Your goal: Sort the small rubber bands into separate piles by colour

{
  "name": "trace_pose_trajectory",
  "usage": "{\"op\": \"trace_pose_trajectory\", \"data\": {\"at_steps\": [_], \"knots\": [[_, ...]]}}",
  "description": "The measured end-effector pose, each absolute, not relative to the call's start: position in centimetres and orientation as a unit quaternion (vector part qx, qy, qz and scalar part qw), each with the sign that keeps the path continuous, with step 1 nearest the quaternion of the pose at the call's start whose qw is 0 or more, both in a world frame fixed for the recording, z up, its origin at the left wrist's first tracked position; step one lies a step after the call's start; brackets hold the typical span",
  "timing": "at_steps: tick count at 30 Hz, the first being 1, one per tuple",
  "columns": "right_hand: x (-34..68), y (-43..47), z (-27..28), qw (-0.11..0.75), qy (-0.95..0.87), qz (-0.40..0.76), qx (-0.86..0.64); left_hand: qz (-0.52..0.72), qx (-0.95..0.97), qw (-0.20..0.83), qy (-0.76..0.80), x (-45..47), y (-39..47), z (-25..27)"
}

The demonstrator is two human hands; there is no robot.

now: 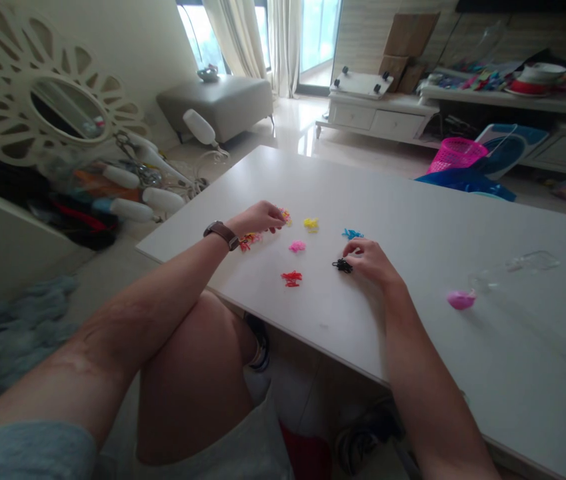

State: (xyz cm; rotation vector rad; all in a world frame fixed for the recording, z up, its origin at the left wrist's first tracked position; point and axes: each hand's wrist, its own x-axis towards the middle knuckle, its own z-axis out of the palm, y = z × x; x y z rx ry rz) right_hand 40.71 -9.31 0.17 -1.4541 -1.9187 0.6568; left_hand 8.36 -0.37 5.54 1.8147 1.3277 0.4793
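My left hand (260,217) is over the left part of the white table, its fingers curled down at a mixed-colour heap (250,240) of what look like small rubber bands; part of the heap is hidden behind the hand and wrist. My right hand (370,259) touches a pile of black rubber bands (343,266), its thumb and fingertips drawn together there. Between the hands lie separate small piles: yellow bands (311,225), pink bands (297,247) and red bands (291,279). Blue bands (352,234) lie just beyond my right hand.
On the right of the white table (413,207) are a pink object (461,300) and a clear plastic container (517,267). Beyond the table stand a pink basket (457,155) and a low cabinet (377,120). White lamp shades (133,210) lie at the left.
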Motion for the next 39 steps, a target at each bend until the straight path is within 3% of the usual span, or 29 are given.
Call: {"op": "trace_pose_trajectory", "data": {"at_steps": [10, 16, 22, 39], "knots": [[40.3, -8.7, -0.1, 0.414, -0.71, 0.135, -0.554, 0.27, 0.633, 0.361, 0.629, 4.4, 0.5, 5.7], [40.2, -9.0, 0.1, 0.446, -0.693, 0.069, -0.563, 0.215, 0.638, 0.341, 0.656, 3.2, 0.3, 4.3], [39.9, -9.1, 0.0, 0.446, -0.691, 0.066, -0.565, 0.16, 0.656, 0.324, 0.662, 4.1, -0.2, 3.6], [39.7, -9.2, 0.0, 0.444, -0.694, 0.067, -0.563, 0.21, 0.663, 0.344, 0.631, 3.8, 0.5, 3.9]]}}
